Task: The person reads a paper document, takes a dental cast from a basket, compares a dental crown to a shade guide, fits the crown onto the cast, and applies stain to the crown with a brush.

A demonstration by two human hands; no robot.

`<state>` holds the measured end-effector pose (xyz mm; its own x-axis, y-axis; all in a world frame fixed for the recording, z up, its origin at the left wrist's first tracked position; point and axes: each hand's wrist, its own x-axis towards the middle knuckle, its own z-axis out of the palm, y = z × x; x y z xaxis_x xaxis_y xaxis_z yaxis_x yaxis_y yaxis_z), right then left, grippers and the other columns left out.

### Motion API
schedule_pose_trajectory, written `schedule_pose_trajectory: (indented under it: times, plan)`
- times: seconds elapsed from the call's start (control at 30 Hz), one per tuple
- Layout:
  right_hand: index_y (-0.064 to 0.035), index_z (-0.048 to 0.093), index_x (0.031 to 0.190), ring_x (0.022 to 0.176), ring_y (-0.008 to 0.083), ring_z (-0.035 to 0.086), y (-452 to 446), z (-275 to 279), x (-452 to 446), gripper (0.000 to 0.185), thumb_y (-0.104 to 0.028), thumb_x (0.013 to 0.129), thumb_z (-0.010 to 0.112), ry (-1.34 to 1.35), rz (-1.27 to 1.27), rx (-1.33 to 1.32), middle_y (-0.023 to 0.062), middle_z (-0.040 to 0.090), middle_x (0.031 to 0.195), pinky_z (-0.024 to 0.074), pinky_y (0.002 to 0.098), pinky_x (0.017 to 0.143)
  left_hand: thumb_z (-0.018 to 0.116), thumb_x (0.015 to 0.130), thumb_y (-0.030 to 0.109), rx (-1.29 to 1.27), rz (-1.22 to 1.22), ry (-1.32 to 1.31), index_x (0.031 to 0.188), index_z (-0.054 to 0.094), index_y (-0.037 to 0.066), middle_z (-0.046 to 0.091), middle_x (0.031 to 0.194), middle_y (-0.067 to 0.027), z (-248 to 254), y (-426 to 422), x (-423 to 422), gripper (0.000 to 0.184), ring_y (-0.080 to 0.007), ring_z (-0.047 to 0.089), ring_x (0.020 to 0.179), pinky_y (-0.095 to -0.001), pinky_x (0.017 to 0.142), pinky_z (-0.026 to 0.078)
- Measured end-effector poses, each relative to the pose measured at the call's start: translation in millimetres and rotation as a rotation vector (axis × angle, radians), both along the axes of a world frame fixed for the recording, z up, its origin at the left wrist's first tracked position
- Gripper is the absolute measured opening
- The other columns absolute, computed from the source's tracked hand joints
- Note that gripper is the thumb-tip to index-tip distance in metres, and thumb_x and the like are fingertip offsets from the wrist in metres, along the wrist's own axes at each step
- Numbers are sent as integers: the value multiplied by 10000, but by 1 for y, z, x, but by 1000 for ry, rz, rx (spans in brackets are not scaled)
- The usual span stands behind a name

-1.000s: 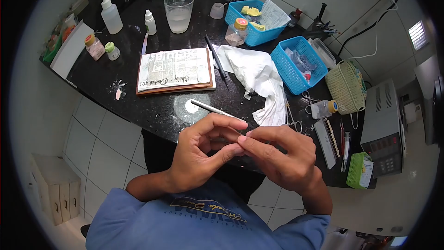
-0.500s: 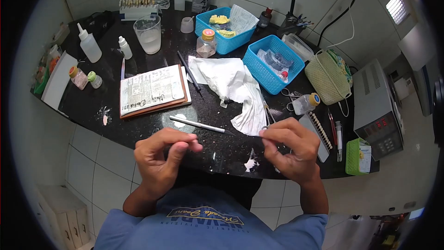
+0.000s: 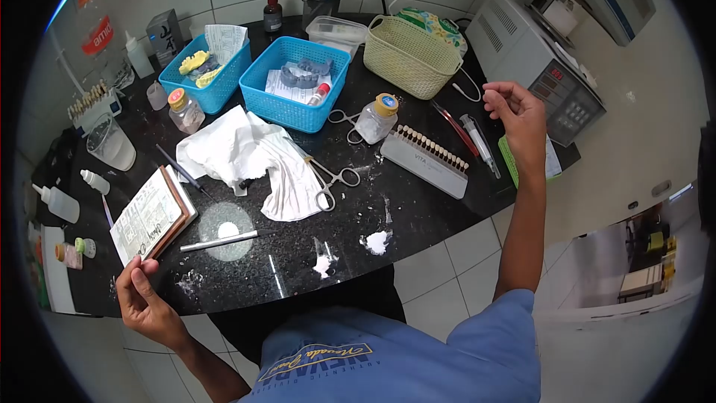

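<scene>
My left hand [image 3: 149,306] is at the counter's front left edge, its fingers pinched together. Its fingertips overlap the lower corner of a brown-edged pad with a printed sheet [image 3: 149,216]; whether they touch it I cannot tell. My right hand [image 3: 520,123] is raised at the right, in front of the oven-like machine [image 3: 556,82] with a red display. Its thumb and fingers are drawn together, and anything between them is too small to make out. Below it lie a syringe-like clear tube [image 3: 481,145] and red tweezers [image 3: 456,128]. A silver-handled knife [image 3: 218,240] lies on a round pale patch.
A VITA shade guide [image 3: 425,166], a lidded jar [image 3: 377,119], a white cloth [image 3: 239,149] and locking forceps [image 3: 332,183] lie mid-counter. Blue baskets [image 3: 294,116] with dental models stand behind, beside a green basket [image 3: 410,71]. White powder [image 3: 377,242] lies near the front edge.
The view has swung to the right. My hands have spread apart: the right moved out toward the machine, the left to the pad's corner. The forceps and powder near my right hand are now uncovered.
</scene>
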<state>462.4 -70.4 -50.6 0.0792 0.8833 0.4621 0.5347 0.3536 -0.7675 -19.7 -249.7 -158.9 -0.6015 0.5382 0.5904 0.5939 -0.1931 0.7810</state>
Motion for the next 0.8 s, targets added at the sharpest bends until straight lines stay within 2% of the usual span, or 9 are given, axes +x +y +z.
schedule_pose_trajectory:
  times: [0.23,0.33,0.47,0.53,0.57,0.63,0.77,0.8]
  plan:
    - [1,672,1020,767,59,602,-9,-4,-21,144,-89,909,654,-24,-3,-102,8,655,864,474,196,677,544,988,62,3,-23,-44,1038,660,-43,688,836,-91,3,1,13,164,-123,641,790,-239,779,493]
    - [-10,669,1012,741,46,571,8,13,-46,127,-90,921,633,-10,124,-24,2,637,835,451,192,636,556,976,50,-36,-29,13,1017,660,-43,684,824,-90,10,2,20,145,-123,645,779,-238,762,494]
    - [6,666,989,724,47,571,40,46,-110,129,-97,918,634,-69,305,-33,1,637,820,458,195,643,556,965,31,-10,-24,89,999,656,-46,677,794,-92,10,2,17,130,-130,647,744,-246,737,500]
    - [30,660,956,707,50,579,56,58,-154,140,-101,907,648,-210,432,18,5,637,796,471,203,651,552,955,13,7,-13,121,986,650,-49,674,779,-101,6,2,13,120,-139,651,730,-249,727,505]
    - [36,656,924,696,62,592,60,65,-178,131,-91,894,651,-308,439,54,23,650,781,483,213,651,552,955,13,15,2,121,986,650,-49,674,779,-101,7,2,13,120,-139,651,730,-249,727,505]
    - [21,673,926,690,90,614,75,68,-224,134,-104,881,653,-338,525,176,59,670,762,496,233,646,552,950,11,32,-26,112,977,645,-49,674,779,-106,9,2,13,113,-140,651,716,-254,718,510]
    - [3,694,931,690,124,639,121,70,-299,167,-146,857,671,-513,617,203,91,683,748,517,269,663,551,938,-8,56,-48,92,967,633,-52,663,765,-110,7,2,10,97,-142,642,685,-255,671,516]
    - [-7,703,922,701,163,657,136,65,-315,165,-143,836,670,-553,655,207,107,687,751,527,300,681,548,933,-16,49,-50,106,957,628,-50,660,764,-116,10,2,9,91,-148,642,672,-259,649,517]
